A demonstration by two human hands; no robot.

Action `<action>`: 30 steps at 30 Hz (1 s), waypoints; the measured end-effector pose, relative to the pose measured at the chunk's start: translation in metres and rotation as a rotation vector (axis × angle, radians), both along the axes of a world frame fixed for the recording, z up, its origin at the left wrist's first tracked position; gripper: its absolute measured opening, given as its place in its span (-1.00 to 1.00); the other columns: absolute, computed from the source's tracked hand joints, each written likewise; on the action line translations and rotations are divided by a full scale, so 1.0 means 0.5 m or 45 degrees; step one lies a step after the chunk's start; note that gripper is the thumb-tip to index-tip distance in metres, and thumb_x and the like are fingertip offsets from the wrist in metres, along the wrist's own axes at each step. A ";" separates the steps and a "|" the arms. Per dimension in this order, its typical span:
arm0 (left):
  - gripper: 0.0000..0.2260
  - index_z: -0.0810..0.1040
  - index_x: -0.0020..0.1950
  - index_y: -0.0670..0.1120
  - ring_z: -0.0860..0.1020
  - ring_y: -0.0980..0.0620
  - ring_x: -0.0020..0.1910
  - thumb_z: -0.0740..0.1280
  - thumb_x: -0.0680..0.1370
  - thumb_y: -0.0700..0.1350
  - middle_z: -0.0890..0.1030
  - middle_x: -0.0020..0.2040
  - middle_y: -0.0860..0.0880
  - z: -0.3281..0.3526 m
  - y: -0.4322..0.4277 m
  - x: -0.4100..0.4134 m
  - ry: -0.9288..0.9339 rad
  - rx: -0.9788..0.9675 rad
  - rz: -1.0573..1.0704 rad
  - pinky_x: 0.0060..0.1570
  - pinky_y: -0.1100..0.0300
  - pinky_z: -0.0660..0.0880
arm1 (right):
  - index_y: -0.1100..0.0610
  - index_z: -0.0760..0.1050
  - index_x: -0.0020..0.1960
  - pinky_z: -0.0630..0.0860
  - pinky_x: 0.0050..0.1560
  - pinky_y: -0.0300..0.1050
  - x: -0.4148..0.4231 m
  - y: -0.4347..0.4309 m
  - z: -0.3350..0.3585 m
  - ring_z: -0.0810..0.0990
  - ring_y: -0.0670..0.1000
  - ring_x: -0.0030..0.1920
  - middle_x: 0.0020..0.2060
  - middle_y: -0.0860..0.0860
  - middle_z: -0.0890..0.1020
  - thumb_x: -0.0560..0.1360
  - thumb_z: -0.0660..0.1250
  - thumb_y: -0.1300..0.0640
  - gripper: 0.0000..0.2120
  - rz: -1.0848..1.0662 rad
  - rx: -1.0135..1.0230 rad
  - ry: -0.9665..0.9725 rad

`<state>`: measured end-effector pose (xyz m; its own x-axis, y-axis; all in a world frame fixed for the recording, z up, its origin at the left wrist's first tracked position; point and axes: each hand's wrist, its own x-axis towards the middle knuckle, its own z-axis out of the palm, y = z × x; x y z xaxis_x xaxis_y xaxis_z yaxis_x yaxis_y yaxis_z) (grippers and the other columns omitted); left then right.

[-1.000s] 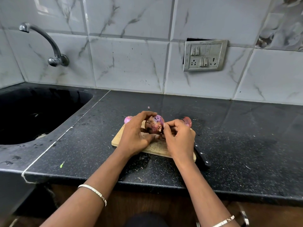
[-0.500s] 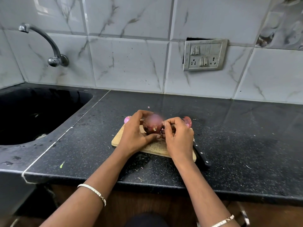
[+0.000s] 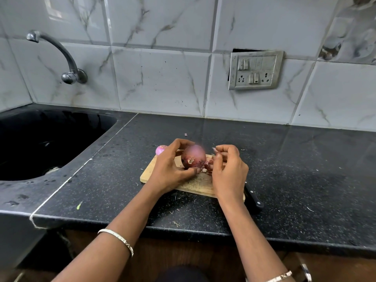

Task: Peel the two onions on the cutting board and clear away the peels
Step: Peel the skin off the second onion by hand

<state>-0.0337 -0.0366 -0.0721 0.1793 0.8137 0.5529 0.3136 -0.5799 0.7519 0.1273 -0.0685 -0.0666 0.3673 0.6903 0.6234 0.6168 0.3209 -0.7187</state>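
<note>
A dark red onion [image 3: 193, 157] with dry skin is lifted just above the wooden cutting board [image 3: 152, 173]; my left hand [image 3: 168, 169] grips it from the left and below. My right hand [image 3: 228, 169] is just right of the onion, fingers curled, pinching a small strip of peel [image 3: 213, 148] at its fingertips. Loose peels [image 3: 209, 164] lie on the board between the two hands. A second, pale pink onion [image 3: 160, 149] sits at the board's far left corner, partly hidden by my left hand.
A black-handled knife [image 3: 254, 199] lies along the board's right edge, its blade hidden under my right wrist. The black sink [image 3: 40, 143] is to the left under a wall tap [image 3: 69, 64]. Small peel scraps [image 3: 176, 222] dot the black counter near its front edge.
My left hand has turned the onion. My right hand has pulled away from it to the right with a bit of peel, and now covers the red piece at the board's right.
</note>
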 end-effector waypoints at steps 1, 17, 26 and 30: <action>-0.43 0.51 0.29 0.02 0.55 0.21 0.21 0.65 0.36 -0.13 0.59 0.22 0.17 0.000 0.000 0.000 0.002 0.002 0.003 0.23 0.04 0.57 | 0.10 0.57 0.16 0.58 0.10 -0.20 0.001 -0.002 0.001 0.65 -0.05 -0.01 0.06 -0.02 0.63 0.54 0.31 0.31 -0.76 -0.006 -0.023 -0.047; -0.46 0.55 0.25 0.00 0.55 0.18 0.24 0.57 0.34 -0.31 0.62 0.18 0.19 0.002 -0.008 -0.002 -0.053 -0.028 -0.042 0.07 -0.05 0.66 | 0.18 0.70 0.10 0.42 -0.04 -0.58 -0.003 -0.011 0.011 0.56 -0.43 -0.13 -0.04 0.04 0.75 0.50 0.50 0.19 -0.81 0.229 0.086 -0.075; -0.46 0.58 0.23 0.00 0.56 0.13 0.25 0.55 0.32 -0.34 0.64 0.17 0.16 0.002 -0.012 0.000 -0.046 -0.005 -0.057 -0.03 0.04 0.69 | 0.20 0.72 0.03 0.52 -0.35 -0.11 0.001 -0.011 0.006 0.58 -0.09 -0.40 -0.30 0.04 0.73 0.54 0.44 0.21 -0.88 0.180 0.113 -0.262; -0.47 0.58 0.22 0.03 0.57 0.14 0.25 0.57 0.31 -0.31 0.64 0.17 0.18 0.003 -0.010 -0.001 -0.031 -0.002 -0.050 0.01 0.04 0.68 | 0.24 0.70 -0.13 0.55 -0.35 0.06 0.003 -0.004 0.003 0.63 0.08 -0.37 -0.38 0.09 0.68 0.52 0.42 0.24 -0.88 0.141 0.098 -0.295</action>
<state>-0.0343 -0.0416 -0.0708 0.1976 0.8074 0.5560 0.2721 -0.5900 0.7602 0.1286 -0.0706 -0.0653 0.1334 0.6654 0.7345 0.7200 0.4442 -0.5332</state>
